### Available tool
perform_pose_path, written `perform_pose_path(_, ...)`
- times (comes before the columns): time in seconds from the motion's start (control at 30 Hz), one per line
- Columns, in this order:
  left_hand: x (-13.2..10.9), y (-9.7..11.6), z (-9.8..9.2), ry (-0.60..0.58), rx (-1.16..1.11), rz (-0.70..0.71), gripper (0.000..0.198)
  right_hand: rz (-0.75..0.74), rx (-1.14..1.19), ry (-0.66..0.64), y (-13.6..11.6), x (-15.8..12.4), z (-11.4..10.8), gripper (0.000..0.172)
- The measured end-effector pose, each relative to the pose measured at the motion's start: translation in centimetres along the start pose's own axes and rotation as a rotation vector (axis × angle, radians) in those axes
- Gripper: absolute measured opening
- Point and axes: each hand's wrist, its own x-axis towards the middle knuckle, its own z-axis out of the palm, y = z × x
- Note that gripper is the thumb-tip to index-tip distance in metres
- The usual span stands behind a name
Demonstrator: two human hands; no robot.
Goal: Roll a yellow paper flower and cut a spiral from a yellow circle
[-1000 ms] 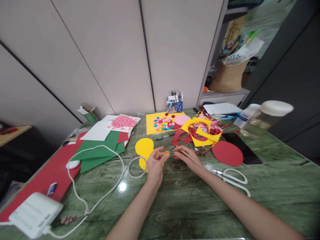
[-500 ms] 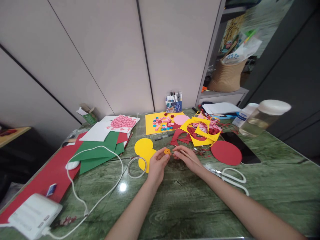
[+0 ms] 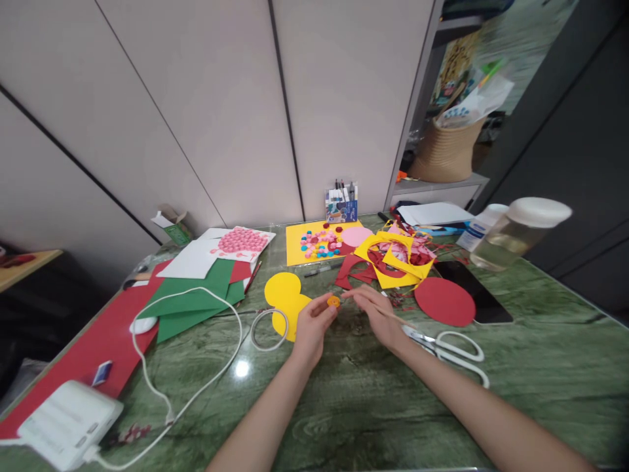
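Between the thumb and fingers of my left hand (image 3: 314, 328) is a small orange-yellow rolled paper flower (image 3: 333, 302). My right hand (image 3: 378, 316) is closed on a thin wooden-handled quilling tool (image 3: 396, 318), its slim tip pointing left at the flower with a small gap between. Two yellow paper circles (image 3: 282, 290) lie partly under my left hand. A white tape ring (image 3: 268, 330) overlaps their lower edge. White-handled scissors (image 3: 457, 349) rest beside my right forearm, near a red paper circle (image 3: 445, 301).
Colourful rolled paper pieces (image 3: 319, 244) sit on a yellow sheet, with yellow and red offcuts (image 3: 393, 259) to their right. A phone (image 3: 484, 298) and a lidded jar (image 3: 511, 233) stand right. Green sheets (image 3: 189, 308), a looping white cable (image 3: 206, 387) and a white charger box (image 3: 69, 419) occupy the left.
Both hands have shifted slightly right. My right hand has drawn a little away from the flower, and the tool's tip has moved off it.
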Motion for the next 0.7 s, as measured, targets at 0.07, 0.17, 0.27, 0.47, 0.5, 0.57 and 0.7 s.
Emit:
perform_pose_path(0.07, 0.0, 0.01, 0.02, 0.007, 0.016, 0.01, 0.041, -0.026, -0.039, 0.0, -0.53, -0.39, -0.03, 0.014)
perform_pose_path(0.17, 0.07, -0.09, 0.01, 0.018, 0.039, 0.026, 0.04, -0.039, -0.086, 0.002, -1.02, -0.89, 0.21, 0.003)
perform_pose_path(0.27, 0.19, -0.26, -0.07, 0.02, 0.059, 0.037, 0.039, -0.047, -0.13, 0.013, -1.16, -1.07, 0.45, 0.005)
perform_pose_path(0.47, 0.35, -0.47, -0.22, 0.019, 0.089, 0.061, 0.037, -0.051, -0.178, 0.01, -0.95, -0.96, 0.49, 0.005)
perform_pose_path(0.5, 0.37, -0.5, -0.24, 0.019, 0.094, 0.066, 0.037, -0.051, -0.185, 0.011, -0.9, -0.96, 0.49, 0.005)
perform_pose_path(0.57, 0.41, -0.57, -0.27, 0.019, 0.101, 0.077, 0.036, -0.054, -0.196, 0.011, -0.83, -1.0, 0.48, 0.005)
perform_pose_path(0.7, 0.49, -0.65, -0.31, 0.015, 0.119, 0.101, 0.034, -0.066, -0.214, 0.001, -0.81, -1.11, 0.46, 0.005)
